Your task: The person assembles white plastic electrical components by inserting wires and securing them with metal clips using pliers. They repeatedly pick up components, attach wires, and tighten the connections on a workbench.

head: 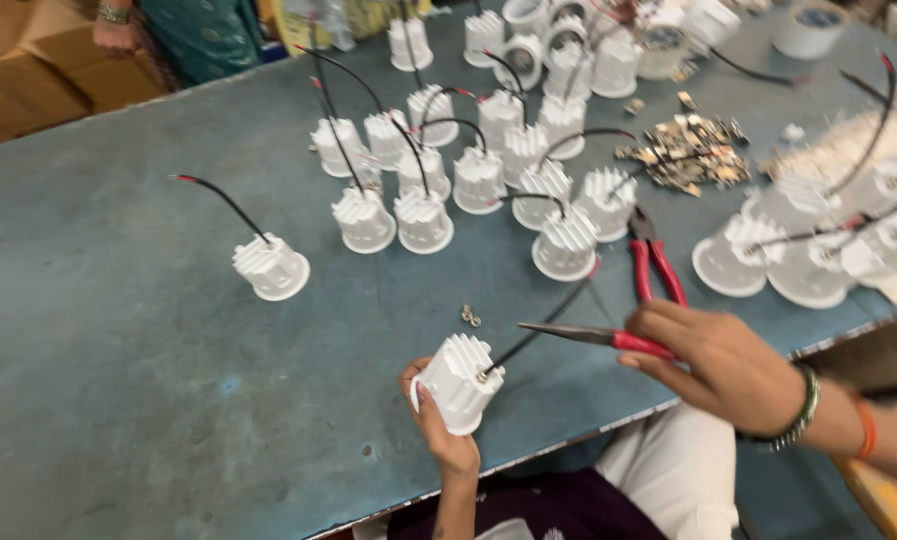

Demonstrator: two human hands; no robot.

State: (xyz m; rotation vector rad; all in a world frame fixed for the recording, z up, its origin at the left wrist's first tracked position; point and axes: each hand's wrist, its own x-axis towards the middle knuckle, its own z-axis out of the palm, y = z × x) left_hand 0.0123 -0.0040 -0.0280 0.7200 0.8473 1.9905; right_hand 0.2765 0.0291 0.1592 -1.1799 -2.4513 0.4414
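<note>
Left hand (446, 430) is gripping housing (457, 381) fins-up, exposing wire (543, 327); right hand (720, 368) is gripping pliers (593, 336) (tips aimed at it).

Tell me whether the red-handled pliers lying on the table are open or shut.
Open. The red-handled pliers lie flat on the table with their two handles spread apart toward the right hand, which holds a second, long-nosed pair.

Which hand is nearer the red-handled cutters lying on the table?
Right. The right hand, holding needle-nose pliers, sits just below the red-handled cutters. The left hand, holding a white housing, is farther off to the lower left.
</note>
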